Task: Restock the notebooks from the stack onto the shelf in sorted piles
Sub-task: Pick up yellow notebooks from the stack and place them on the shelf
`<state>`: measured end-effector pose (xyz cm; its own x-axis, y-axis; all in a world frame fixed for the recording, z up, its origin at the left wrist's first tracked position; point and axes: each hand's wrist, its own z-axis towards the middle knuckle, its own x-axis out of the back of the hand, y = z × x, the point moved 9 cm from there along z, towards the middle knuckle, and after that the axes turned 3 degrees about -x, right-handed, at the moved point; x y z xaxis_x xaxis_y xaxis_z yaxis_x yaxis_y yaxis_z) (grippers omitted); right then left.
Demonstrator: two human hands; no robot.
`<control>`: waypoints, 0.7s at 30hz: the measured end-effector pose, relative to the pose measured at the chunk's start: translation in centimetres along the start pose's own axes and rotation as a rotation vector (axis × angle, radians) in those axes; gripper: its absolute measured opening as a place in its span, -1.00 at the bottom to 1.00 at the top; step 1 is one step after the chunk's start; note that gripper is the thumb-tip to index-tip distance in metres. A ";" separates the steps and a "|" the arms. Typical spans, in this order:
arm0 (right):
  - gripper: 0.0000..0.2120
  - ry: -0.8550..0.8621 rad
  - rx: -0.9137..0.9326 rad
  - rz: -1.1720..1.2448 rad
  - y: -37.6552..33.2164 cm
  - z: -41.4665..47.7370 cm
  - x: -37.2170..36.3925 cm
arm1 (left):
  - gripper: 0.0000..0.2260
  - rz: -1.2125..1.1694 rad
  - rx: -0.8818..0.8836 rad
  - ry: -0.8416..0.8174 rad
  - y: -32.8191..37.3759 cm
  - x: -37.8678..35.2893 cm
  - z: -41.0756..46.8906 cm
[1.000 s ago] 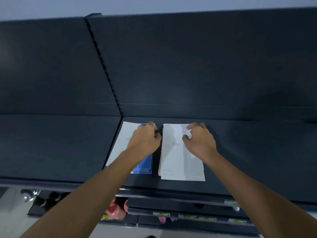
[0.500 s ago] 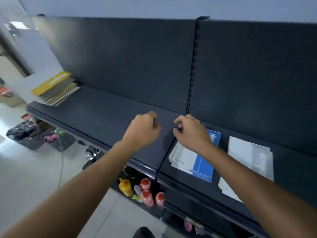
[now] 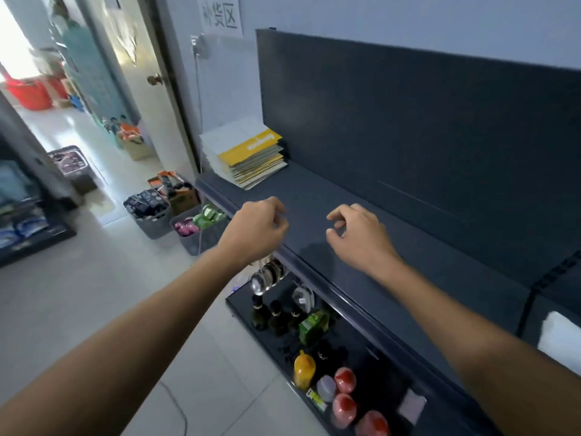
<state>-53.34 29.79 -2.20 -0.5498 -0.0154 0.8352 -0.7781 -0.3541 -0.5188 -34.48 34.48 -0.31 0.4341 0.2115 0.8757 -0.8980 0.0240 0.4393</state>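
Left hand (image 3: 254, 228) and right hand (image 3: 358, 234) hover over the dark metal shelf (image 3: 314, 190), each grip loosely curled and empty; the yellow-topped stack of notebooks (image 3: 248, 155) lies far left.

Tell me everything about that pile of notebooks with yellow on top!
The stack of notebooks lies flat at the far left end of the dark shelf, against the back panel. The top cover is white with a yellow band bearing blurred white writing. Beneath, yellow, green and white edges fan out unevenly, like thin paper booklets. Neither the left hand nor the right hand touches it.
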 end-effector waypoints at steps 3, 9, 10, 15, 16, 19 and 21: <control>-0.82 -0.019 0.039 0.015 -4.6 3.3 -3.5 | -0.74 0.015 0.051 0.022 -6.1 2.1 0.5; -0.84 -0.062 0.115 -0.006 -11.6 8.5 -8.3 | -0.78 -0.003 0.128 0.058 -14.6 5.8 1.7; -0.84 -0.068 0.124 -0.010 -12.5 9.4 -8.9 | -0.79 -0.011 0.140 0.058 -15.7 6.3 2.0; -0.84 -0.096 0.133 -0.004 -15.3 13.7 -12.1 | -0.78 -0.025 0.141 0.068 -19.8 7.9 4.2; -0.84 -0.098 0.133 -0.002 -15.8 14.7 -12.7 | -0.78 -0.022 0.135 0.059 -20.5 8.1 4.9; -0.83 -0.093 0.137 0.013 -17.3 18.1 -14.4 | -0.78 -0.012 0.123 0.049 -23.3 9.0 7.8; -0.84 -0.065 0.135 0.028 -18.1 20.6 -15.3 | -0.76 -0.016 0.114 0.063 -24.9 9.8 10.0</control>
<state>-24.62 17.19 -1.80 -0.5464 -0.0864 0.8330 -0.7125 -0.4747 -0.5166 -7.15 26.20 -0.70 0.4399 0.2728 0.8556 -0.8753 -0.0828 0.4764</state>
